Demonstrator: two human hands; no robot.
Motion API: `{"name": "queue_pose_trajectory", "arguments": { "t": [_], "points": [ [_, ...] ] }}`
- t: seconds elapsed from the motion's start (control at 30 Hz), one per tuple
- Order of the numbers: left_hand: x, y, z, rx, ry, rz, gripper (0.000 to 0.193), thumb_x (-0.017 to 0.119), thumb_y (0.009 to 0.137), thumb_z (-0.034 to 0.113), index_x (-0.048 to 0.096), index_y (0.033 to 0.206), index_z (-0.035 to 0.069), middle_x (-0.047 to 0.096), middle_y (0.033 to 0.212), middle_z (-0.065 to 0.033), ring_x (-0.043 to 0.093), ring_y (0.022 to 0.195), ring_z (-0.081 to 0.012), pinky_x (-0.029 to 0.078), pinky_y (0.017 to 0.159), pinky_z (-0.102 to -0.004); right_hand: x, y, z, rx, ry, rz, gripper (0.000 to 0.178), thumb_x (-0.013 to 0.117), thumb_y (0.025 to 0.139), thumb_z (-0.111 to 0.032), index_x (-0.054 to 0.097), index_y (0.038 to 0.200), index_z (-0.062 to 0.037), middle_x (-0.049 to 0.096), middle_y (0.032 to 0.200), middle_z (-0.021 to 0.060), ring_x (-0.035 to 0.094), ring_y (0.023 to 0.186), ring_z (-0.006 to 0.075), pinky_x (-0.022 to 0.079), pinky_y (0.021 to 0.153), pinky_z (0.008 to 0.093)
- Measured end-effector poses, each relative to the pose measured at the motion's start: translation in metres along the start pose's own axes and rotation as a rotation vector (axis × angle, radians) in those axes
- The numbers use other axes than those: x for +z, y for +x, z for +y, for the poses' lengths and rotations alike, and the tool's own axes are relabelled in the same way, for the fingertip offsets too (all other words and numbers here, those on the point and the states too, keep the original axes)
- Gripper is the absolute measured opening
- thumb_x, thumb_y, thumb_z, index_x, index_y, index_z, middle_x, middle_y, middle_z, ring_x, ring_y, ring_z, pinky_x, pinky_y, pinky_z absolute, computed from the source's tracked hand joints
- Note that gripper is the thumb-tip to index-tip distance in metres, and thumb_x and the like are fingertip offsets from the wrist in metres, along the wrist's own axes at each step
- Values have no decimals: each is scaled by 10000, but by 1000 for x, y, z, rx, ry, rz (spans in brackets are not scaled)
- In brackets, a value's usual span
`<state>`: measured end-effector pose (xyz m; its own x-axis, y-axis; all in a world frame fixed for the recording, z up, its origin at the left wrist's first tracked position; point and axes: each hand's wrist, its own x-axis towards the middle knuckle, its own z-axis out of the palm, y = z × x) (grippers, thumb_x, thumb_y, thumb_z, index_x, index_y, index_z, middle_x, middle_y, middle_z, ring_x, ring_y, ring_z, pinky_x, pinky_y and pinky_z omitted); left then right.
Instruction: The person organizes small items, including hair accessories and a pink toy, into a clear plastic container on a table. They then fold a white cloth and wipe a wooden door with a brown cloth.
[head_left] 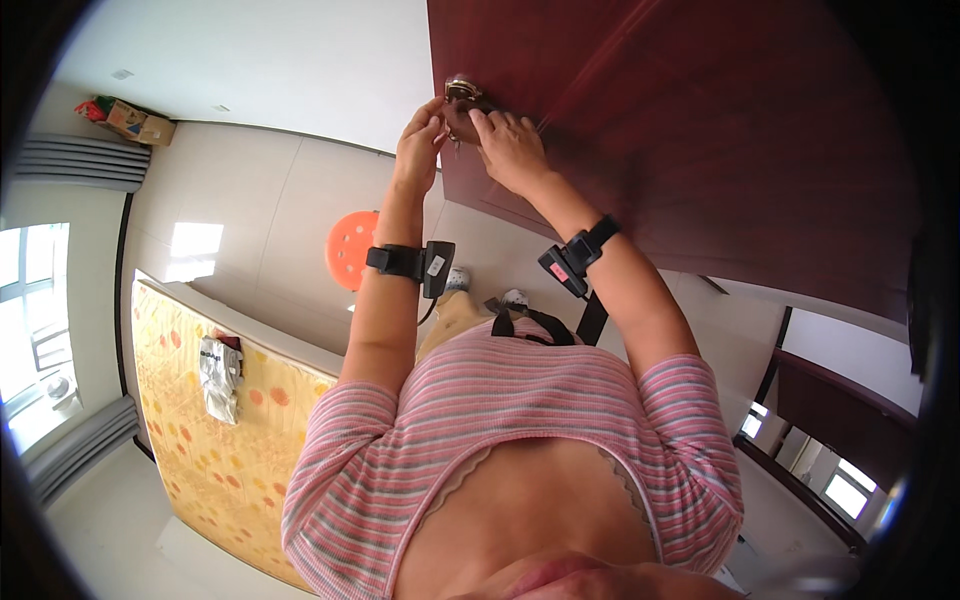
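A dark reddish-brown door [680, 150] fills the upper right. Near its edge is a round metal lock fitting [461, 90], with a dark brown handle part [462, 122] just below it. My left hand [420, 142] is at the door's edge, thumb and fingers pinched together beside the handle part; what they hold is too small to make out. From the right, my right hand [512, 150] reaches onto the same handle part with its fingers bent over it. Small metal bits show between the hands, partly hidden by the fingers.
An orange round stool [351, 250] stands on the tiled floor behind my left forearm. A bed with a yellow floral mattress [190, 400] lies to the left, a folded cloth [220, 378] on it. Cardboard boxes [140, 122] sit by the far left wall near grey curtains [80, 163].
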<state>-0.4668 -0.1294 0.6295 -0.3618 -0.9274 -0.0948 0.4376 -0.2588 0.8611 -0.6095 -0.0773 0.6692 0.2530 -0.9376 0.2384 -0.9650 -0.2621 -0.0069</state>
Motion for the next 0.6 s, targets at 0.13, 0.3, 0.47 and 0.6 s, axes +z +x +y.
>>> {"name": "queue_pose_trajectory", "arguments": {
  "t": [0.13, 0.3, 0.47, 0.6],
  "points": [
    [1, -1, 0, -1, 5, 17, 361, 309, 908, 113, 367, 1258, 43, 407, 1257, -63, 367, 1166, -154, 301, 942, -324, -3, -7, 4, 54, 40, -64, 457, 553, 770, -172, 403, 1187, -62, 522, 1001, 112, 504, 962, 267, 400, 771, 380],
    [2, 1, 1, 13, -22, -20, 373, 312, 908, 109, 349, 1270, 30, 395, 1271, -82, 340, 1199, -167, 287, 961, -327, -7, -14, 22, 88, 205, -87, 417, 523, 790, -196, 419, 1172, -64, 518, 1024, 131, 499, 978, 308, 404, 811, 415],
    [2, 0, -2, 33, -35, -27, 366, 316, 912, 125, 357, 1262, 29, 406, 1261, -89, 341, 1198, -168, 279, 972, -330, -43, -22, 36, 255, 85, -361, 349, 474, 810, -207, 444, 1136, -87, 537, 1047, 165, 529, 944, 344, 435, 767, 441],
    [6, -10, 6, 41, 9, 14, 378, 340, 920, 193, 350, 1268, 46, 403, 1259, -90, 351, 1187, -176, 287, 971, -332, -84, -19, 22, 169, 184, -181, 353, 494, 802, -202, 460, 1136, -90, 539, 1036, 145, 548, 891, 346, 438, 759, 437]
  ]
}}
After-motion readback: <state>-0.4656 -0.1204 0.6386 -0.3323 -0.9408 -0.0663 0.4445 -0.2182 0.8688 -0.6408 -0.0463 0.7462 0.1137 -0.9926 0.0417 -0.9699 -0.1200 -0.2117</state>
